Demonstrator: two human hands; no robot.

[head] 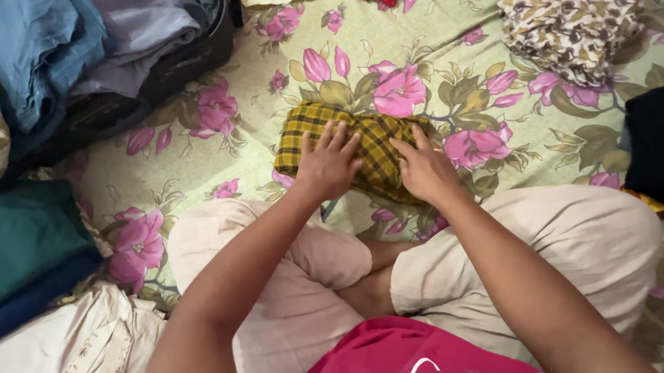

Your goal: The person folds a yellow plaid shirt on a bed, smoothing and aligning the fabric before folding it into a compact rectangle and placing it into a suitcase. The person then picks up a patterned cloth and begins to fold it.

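Yellow plaid cloth (365, 146) under both hands, clothes piles (87, 41) around.

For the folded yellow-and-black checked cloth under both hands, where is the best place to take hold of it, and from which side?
Probably by its two short ends, one hand from each side. The folded yellow-and-black checked cloth lies as a flat, wide bundle on the floral bedsheet, with the left hand and right hand flat on top; an end grip should keep the folds together.

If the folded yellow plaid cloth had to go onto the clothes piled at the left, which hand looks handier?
Probably the left hand: it lies flat on the folded yellow plaid cloth on the side toward the stacked blue and grey clothes. The right hand presses the far side.
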